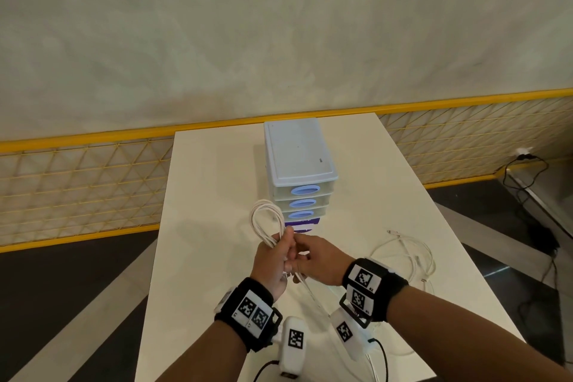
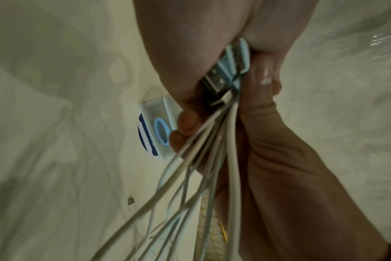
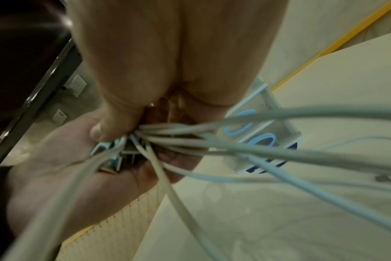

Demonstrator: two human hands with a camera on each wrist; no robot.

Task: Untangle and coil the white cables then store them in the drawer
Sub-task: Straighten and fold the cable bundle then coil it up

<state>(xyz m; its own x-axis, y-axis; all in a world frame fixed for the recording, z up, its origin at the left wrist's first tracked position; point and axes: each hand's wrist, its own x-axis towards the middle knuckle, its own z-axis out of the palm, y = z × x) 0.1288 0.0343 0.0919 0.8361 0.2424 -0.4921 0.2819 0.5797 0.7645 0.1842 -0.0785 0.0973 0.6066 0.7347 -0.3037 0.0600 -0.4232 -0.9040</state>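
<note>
A white cable coil [image 1: 259,220] stands up in loops from my left hand [image 1: 273,260], which grips it at the bunched end, just in front of the drawer unit [image 1: 297,161]. My right hand [image 1: 316,257] meets it from the right and pinches the same bundle. A loose tail [image 1: 310,291] trails toward me. In the left wrist view, USB plugs [image 2: 223,77] sit between palm and fingers, with cable strands [image 2: 232,141] fanning out. In the right wrist view, my thumb [image 3: 101,130] presses the strands [image 3: 257,150] beside the plugs [image 3: 114,159]. All the drawers I can see are shut.
A second white cable [image 1: 429,254] lies loose on the white table [image 1: 210,195] to the right of my hands. A yellow mesh fence [image 1: 77,189] runs behind the table. Black cords [image 1: 524,170] lie on the floor at the right.
</note>
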